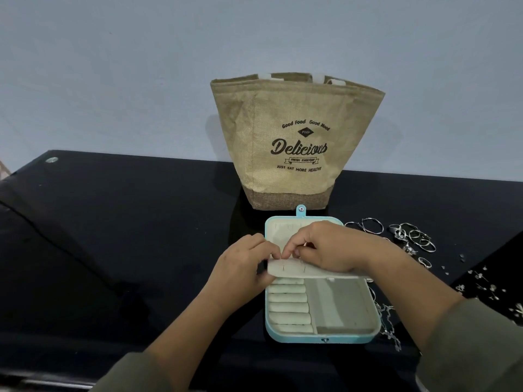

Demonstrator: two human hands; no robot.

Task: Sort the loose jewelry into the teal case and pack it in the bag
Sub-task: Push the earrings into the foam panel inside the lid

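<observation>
Two hands: both over the middle of the teal case (pixel 322 339), meeting at the cream earring panel (pixel 285 271).
Left hand (pixel 243 264): fingers curled, gripping the panel's left end and holding it raised above the tray.
Right hand (pixel 328 247): thumb and forefinger pinched together at the panel's upper edge, possibly on a stud as well; too small to tell.
Teal case: open flat on the black table (pixel 113 250), just in front of the burlap bag (pixel 297 137); ring rolls (pixel 288 306) and side compartment (pixel 336 304) bare as far as visible.
Loose jewelry (pixel 410 236): rings and hoops spread on the table right of the case, with a chain (pixel 387 321) along its right rim.
Risk, stud: likely to slip from so fine a pinch and vanish on the dark, glossy tabletop or among the ring rolls.
Risk, panel: liable to buckle or flop back on any loosening of the left-hand grip, spoiling the aim.
Risk, chain: near the right forearm; open to snagging on the sleeve or being swept off the table.
Risk, bag: upright, mouth open, soft-walled; prone to tipping if knocked during loading of the case.
Progress: sorting barely begun, judging by the pile outside the case.
</observation>
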